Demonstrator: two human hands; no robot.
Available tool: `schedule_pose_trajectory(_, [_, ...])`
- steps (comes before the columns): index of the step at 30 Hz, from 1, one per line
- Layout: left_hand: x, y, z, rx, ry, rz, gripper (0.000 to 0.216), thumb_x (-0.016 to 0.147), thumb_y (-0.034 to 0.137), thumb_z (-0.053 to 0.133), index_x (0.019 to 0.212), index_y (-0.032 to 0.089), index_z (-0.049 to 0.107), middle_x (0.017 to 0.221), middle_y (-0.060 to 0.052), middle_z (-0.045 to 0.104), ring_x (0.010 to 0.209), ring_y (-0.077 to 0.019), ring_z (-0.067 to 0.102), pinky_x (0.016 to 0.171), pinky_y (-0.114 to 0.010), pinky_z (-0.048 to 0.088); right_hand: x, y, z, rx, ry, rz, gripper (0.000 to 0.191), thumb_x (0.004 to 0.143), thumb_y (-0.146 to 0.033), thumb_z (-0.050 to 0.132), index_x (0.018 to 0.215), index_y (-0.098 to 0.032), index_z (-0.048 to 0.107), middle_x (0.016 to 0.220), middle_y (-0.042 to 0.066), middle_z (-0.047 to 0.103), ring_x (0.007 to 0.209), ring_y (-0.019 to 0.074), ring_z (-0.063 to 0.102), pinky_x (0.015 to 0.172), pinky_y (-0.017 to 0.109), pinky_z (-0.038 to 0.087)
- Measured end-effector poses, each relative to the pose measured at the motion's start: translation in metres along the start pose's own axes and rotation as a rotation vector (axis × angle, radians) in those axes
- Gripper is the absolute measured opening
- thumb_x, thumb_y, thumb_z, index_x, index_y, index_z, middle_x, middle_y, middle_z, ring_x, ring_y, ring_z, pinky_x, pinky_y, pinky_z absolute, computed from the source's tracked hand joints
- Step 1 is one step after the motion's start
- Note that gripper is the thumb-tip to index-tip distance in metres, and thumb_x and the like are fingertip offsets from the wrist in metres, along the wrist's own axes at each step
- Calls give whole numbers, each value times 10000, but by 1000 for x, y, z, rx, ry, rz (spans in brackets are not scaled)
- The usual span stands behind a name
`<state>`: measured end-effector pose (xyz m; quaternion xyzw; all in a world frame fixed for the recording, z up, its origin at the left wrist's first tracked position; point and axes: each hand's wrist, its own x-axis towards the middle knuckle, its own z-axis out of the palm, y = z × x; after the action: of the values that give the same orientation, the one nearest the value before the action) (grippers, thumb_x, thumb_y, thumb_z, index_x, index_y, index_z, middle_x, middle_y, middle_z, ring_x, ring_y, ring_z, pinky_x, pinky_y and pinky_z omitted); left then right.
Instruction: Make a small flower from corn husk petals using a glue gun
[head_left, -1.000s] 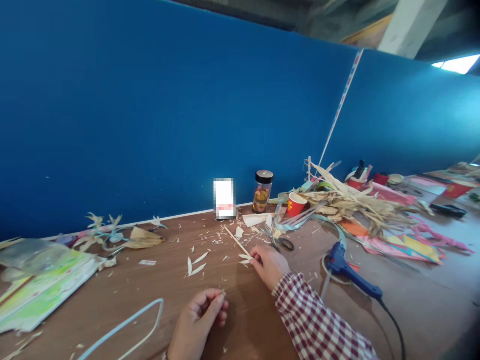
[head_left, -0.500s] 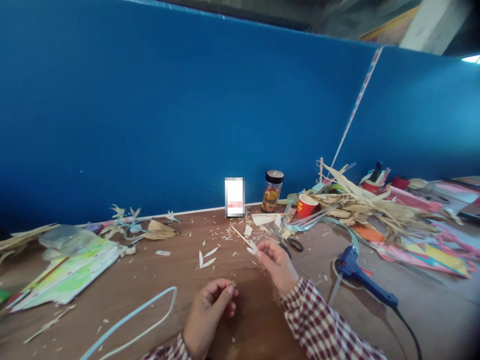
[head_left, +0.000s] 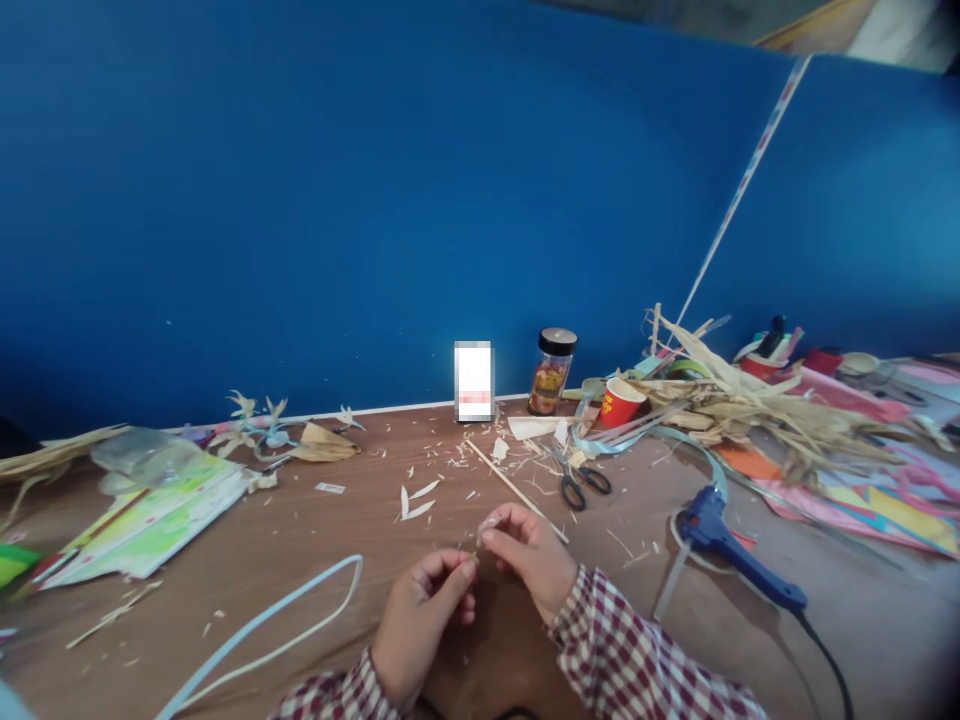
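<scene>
My left hand (head_left: pixel 424 615) and my right hand (head_left: pixel 529 555) meet low in the middle of the brown table (head_left: pixel 315 540). The left thumb and forefinger pinch something tiny that I cannot make out. The right fingertips pinch a small pale husk petal (head_left: pixel 487 523) close to the left fingertips. A thin wooden stick (head_left: pixel 514 488) lies on the table just behind the right hand. Two cut white petals (head_left: pixel 416 500) lie further left.
Black scissors (head_left: pixel 581 485) and a blue glue gun (head_left: pixel 731 550) with its cord lie to the right. Behind stand a jar (head_left: pixel 551 372), a red paper cup (head_left: pixel 619 402) and a heap of dried husks (head_left: pixel 750 410). A pale blue strip (head_left: pixel 270 630) and coloured papers (head_left: pixel 142 520) lie left.
My right hand lifted a small petal off the table and brought it back toward my left hand. The stick stayed on the table. The camera tilted down and turned a little.
</scene>
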<state>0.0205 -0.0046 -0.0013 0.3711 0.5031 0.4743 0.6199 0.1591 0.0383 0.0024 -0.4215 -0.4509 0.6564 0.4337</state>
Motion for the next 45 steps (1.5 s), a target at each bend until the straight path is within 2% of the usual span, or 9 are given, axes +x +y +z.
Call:
schedule_pose_trajectory(5, [0, -3, -1, 15, 48, -50, 226, 651, 345, 651, 707, 128, 621, 546, 32, 552, 472, -66, 497, 471, -182, 451, -2, 1, 3, -69, -26, -74, 162, 689, -279, 621, 745, -157, 529, 649, -22, 554, 555, 77, 484, 492, 177, 378])
schedule_pose_trajectory(9, [0, -3, -1, -15, 64, -57, 225, 645, 337, 658, 691, 120, 623, 560, 26, 561, 477, -63, 505, 476, -178, 460, -7, 0, 6, -219, -42, -189, 104, 719, -245, 587, 760, -153, 565, 713, 3, 589, 627, 104, 524, 592, 223, 416])
schedule_pose_trajectory(15, [0, 0, -1, -48, 89, -71, 233, 635, 338, 667, 657, 111, 616, 567, 20, 573, 464, -60, 517, 468, -177, 469, -9, 3, 9, -322, -43, -206, 96, 754, -240, 541, 798, -159, 567, 699, 5, 585, 638, 119, 537, 595, 237, 426])
schedule_pose_trajectory(28, [0, 2, 3, -29, 148, -81, 259, 610, 356, 674, 628, 110, 597, 540, 22, 580, 425, -65, 532, 430, -178, 475, -10, 1, 12, -290, -56, -201, 83, 732, -218, 563, 791, -161, 552, 684, -7, 575, 613, 105, 532, 579, 221, 420])
schedule_pose_trajectory(35, [2, -1, 3, -5, 112, -80, 242, 631, 336, 666, 675, 102, 622, 563, 12, 592, 445, -67, 543, 457, -181, 492, -9, 0, 11, -241, -56, -219, 74, 742, -229, 560, 758, -166, 523, 655, -24, 554, 586, 96, 529, 566, 217, 414])
schedule_pose_trajectory(40, [0, 2, 2, -90, 98, -126, 259, 597, 285, 706, 778, 116, 633, 614, -9, 629, 470, -70, 558, 482, -184, 504, -4, 2, 8, -151, -3, -162, 142, 707, -222, 597, 785, -166, 492, 673, -28, 549, 590, 89, 514, 554, 209, 404])
schedule_pose_trajectory(45, [-4, 6, 7, -196, 62, -145, 235, 627, 304, 686, 769, 125, 633, 627, -20, 632, 490, -72, 566, 493, -182, 507, -4, 1, 6, -124, 3, -141, 179, 699, -234, 605, 812, -166, 484, 678, -26, 549, 605, 92, 516, 570, 215, 410])
